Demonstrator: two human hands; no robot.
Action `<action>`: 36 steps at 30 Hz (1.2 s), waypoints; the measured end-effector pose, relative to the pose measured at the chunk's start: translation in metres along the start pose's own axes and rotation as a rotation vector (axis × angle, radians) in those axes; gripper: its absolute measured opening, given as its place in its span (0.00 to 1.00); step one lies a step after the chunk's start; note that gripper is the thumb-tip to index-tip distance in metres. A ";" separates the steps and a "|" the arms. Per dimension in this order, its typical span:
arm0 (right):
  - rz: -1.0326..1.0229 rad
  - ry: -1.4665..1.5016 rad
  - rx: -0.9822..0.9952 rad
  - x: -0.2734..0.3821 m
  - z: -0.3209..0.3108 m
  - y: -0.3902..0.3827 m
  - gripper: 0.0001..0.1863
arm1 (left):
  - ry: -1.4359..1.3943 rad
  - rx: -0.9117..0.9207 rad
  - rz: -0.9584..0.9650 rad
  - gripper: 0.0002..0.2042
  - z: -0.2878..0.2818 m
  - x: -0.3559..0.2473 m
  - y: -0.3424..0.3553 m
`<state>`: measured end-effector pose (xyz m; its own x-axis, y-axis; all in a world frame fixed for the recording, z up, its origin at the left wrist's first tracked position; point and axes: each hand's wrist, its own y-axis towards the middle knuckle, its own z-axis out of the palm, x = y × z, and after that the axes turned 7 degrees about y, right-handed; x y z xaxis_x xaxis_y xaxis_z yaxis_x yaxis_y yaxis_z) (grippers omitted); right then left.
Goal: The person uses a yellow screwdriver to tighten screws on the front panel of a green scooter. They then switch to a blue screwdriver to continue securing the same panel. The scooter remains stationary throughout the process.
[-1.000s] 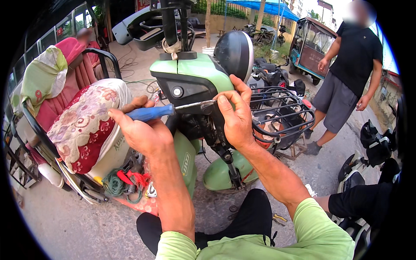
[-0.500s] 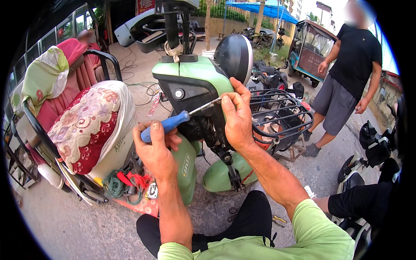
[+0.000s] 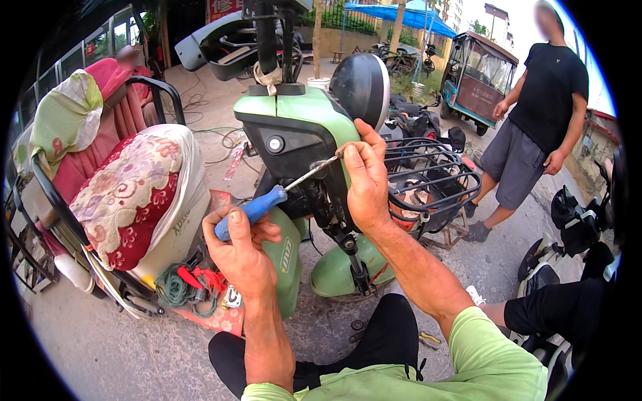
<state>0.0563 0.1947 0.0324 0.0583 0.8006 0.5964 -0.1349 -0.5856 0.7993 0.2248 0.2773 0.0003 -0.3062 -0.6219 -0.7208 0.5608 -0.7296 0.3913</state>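
My left hand [image 3: 242,250] grips the blue handle of a screwdriver [image 3: 257,208], its metal shaft slanting up to the right. At the shaft's tip, the thumb and fingers of my right hand [image 3: 364,177] are pinched together. A small dark bit shows there, too small to name. Both hands are in front of the green and black front body of a scooter [image 3: 294,123], which has a round key lock [image 3: 275,143]. Below, the scooter's green front fender [image 3: 334,271] and dark fork stand beyond my knees.
A cushioned seat with a floral cover [image 3: 130,194] stands at left. Green cord [image 3: 175,284] and red strands lie beside it. A black wire basket [image 3: 435,177] is at right. A person in dark clothes [image 3: 545,107] stands beyond it. Yellow-handled pliers [image 3: 429,341] lie on the ground.
The screwdriver's handle has dipped slightly, so its shaft slants more steeply. My right hand keeps its pinch at the tip. The standing person's arm and head have shifted a little.
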 end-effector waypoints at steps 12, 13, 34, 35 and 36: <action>-0.032 -0.059 0.010 0.000 0.000 -0.001 0.13 | 0.023 0.022 0.012 0.15 0.000 0.001 0.000; -0.038 -0.071 0.011 0.000 0.000 -0.001 0.13 | 0.018 0.026 0.017 0.16 -0.001 0.002 0.000; -0.037 -0.054 0.013 -0.002 0.000 -0.001 0.14 | 0.012 0.056 0.046 0.16 -0.004 0.004 -0.001; -0.039 -0.057 0.014 -0.002 -0.001 -0.001 0.14 | 0.012 0.057 0.047 0.16 -0.004 0.004 -0.001; -0.041 -0.059 0.015 -0.002 -0.001 0.000 0.14 | 0.008 0.058 0.049 0.16 -0.004 0.004 -0.001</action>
<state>0.0555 0.1936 0.0308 0.1219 0.8153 0.5661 -0.1164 -0.5547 0.8239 0.2261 0.2767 -0.0056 -0.2732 -0.6548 -0.7047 0.5293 -0.7140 0.4582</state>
